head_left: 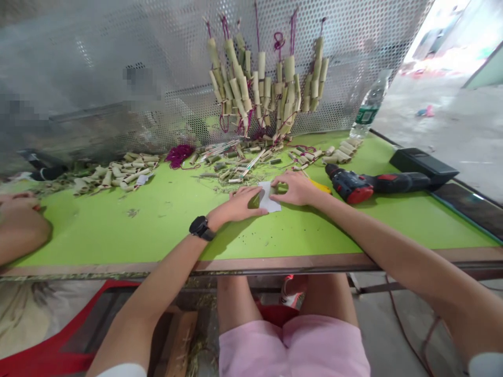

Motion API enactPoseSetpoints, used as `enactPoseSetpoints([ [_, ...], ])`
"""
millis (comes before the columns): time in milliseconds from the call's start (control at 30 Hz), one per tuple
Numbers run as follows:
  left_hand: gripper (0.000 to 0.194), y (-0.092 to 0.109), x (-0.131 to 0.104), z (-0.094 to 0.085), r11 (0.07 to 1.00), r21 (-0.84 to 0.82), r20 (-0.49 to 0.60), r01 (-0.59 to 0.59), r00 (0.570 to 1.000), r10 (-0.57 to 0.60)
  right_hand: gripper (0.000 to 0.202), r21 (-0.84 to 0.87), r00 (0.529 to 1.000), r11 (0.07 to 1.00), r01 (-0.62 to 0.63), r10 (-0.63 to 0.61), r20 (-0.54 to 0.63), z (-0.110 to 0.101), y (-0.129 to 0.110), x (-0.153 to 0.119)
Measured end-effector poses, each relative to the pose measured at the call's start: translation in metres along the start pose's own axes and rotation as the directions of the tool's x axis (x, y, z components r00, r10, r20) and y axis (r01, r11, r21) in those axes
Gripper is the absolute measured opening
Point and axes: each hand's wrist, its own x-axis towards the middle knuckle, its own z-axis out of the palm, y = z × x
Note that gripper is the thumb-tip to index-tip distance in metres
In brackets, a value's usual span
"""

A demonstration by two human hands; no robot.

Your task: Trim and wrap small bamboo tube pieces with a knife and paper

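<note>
Your left hand (242, 204) and right hand (299, 188), thumbs and fingers apart, flank white paper (269, 203) on the surface (157, 230); strung stalks (290, 68) hang, loose pieces (107, 179) lie unstrung.

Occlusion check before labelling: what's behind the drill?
Behind the drill: cut stem pieces, and farther back a plastic bottle. Whatever the drill's body covers can't be seen.

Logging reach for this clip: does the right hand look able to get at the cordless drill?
Probably yes: the cordless drill lies uncovered on the green table, close beside the right hand, with only a yellow item partly between them.
</note>
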Motion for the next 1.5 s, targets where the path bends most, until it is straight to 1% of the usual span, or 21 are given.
enactPoseSetpoints([
  [100,0.101,-0.001,0.000,0.000,0.999,0.041,0.009,-0.036,0.999,0.035,0.038,0.039,0.996,0.997,0.073,-0.075,0.045,-0.001,-0.001,-0.001],
  [267,0.096,-0.001,0.000,0.001,0.996,0.079,-0.013,-0.048,0.999,0.050,0.043,0.003,1.000,1.000,0.006,-0.006,0.007,-0.001,-0.001,-0.001],
  [367,0.095,-0.003,0.001,0.002,0.995,0.063,-0.023,-0.077,0.997,0.079,0.046,0.022,0.995,0.996,0.082,-0.083,0.047,0.001,-0.001,-0.001],
  [433,0.096,-0.005,0.002,0.003,0.995,0.051,-0.036,-0.092,0.995,0.094,0.048,0.030,0.990,0.993,0.117,-0.119,0.082,0.001,0.001,0.000],
  [500,0.096,-0.007,0.003,0.004,0.996,0.036,-0.044,-0.082,0.996,0.084,0.048,0.011,0.994,0.997,0.078,-0.079,0.072,0.000,0.003,0.000],
  [567,0.096,-0.008,0.003,0.004,0.998,0.015,-0.044,-0.068,0.997,0.069,0.047,-0.009,0.999,0.999,0.035,-0.035,0.037,0.000,0.005,0.000],
  [633,0.097,-0.007,0.002,0.004,0.998,-0.007,-0.034,-0.070,0.997,0.069,0.046,-0.004,0.997,0.998,0.060,-0.059,0.038,0.000,0.004,0.000],
  [700,0.102,-0.006,0.001,0.003,0.997,-0.022,-0.028,-0.073,0.997,0.073,0.046,0.005,0.991,0.994,0.111,-0.111,0.075,0.000,0.001,-0.001],
  [733,0.106,-0.006,0.001,0.003,0.997,-0.023,-0.028,-0.072,0.997,0.071,0.046,-0.002,0.989,0.993,0.115,-0.114,0.089,0.000,-0.001,-0.001],
  [800,0.111,-0.004,0.000,0.002,0.998,-0.020,-0.034,-0.058,0.998,0.058,0.050,-0.043,0.995,0.997,0.062,-0.058,0.086,-0.001,-0.003,-0.001],
  [867,0.110,-0.003,0.000,0.001,0.999,-0.011,-0.034,-0.050,0.998,0.049,0.053,-0.079,0.999,0.997,-0.005,0.009,0.054,-0.003,-0.005,-0.002],
  [900,0.107,-0.002,0.000,0.001,0.999,-0.005,-0.031,-0.050,0.998,0.050,0.053,-0.078,0.999,0.997,-0.011,0.015,0.051,-0.003,-0.005,-0.002],
  [1000,0.100,-0.002,0.000,0.001,0.998,0.017,-0.019,-0.059,0.998,0.059,0.051,-0.022,0.994,0.998,0.055,-0.052,0.100,-0.005,-0.006,-0.003],
  [1067,0.101,-0.002,-0.001,0.001,0.998,0.029,-0.018,-0.059,0.998,0.059,0.051,-0.013,0.993,0.999,0.041,-0.039,0.113,-0.005,-0.004,-0.001],
  [1167,0.105,-0.002,-0.001,0.000,0.998,0.039,-0.013,-0.045,0.999,0.045,0.049,-0.052,0.996,0.996,-0.069,0.072,0.043,-0.004,-0.001,0.001],
  [1200,0.106,-0.002,-0.001,0.000,0.999,0.040,-0.010,-0.037,0.999,0.037,0.048,-0.046,0.996,0.996,-0.078,0.080,0.029,-0.003,-0.001,0.002],
  [1233,0.106,-0.002,-0.001,0.000,0.999,0.038,-0.008,-0.031,0.999,0.031,0.046,-0.025,0.997,0.998,-0.063,0.063,0.034,-0.003,-0.002,0.001],
  [1300,0.106,-0.003,-0.001,0.001,0.999,0.030,-0.012,-0.036,0.999,0.036,0.044,0.030,0.997,1.000,0.002,-0.004,0.083,-0.003,-0.006,0.001],
  [1367,0.105,-0.003,-0.001,0.001,0.998,0.027,-0.025,-0.053,0.998,0.054,0.045,0.031,0.995,0.999,0.012,-0.015,0.103,-0.002,-0.009,0.001],
  [1467,0.104,-0.003,-0.002,0.001,0.998,0.035,-0.027,-0.054,0.998,0.055,0.050,-0.051,0.994,0.994,-0.099,0.101,0.030,-0.003,-0.010,0.001],
  [1500,0.103,-0.003,-0.002,0.000,0.998,0.037,-0.022,-0.050,0.998,0.051,0.050,-0.055,0.993,0.992,-0.114,0.115,0.019,-0.003,-0.009,0.000],
])
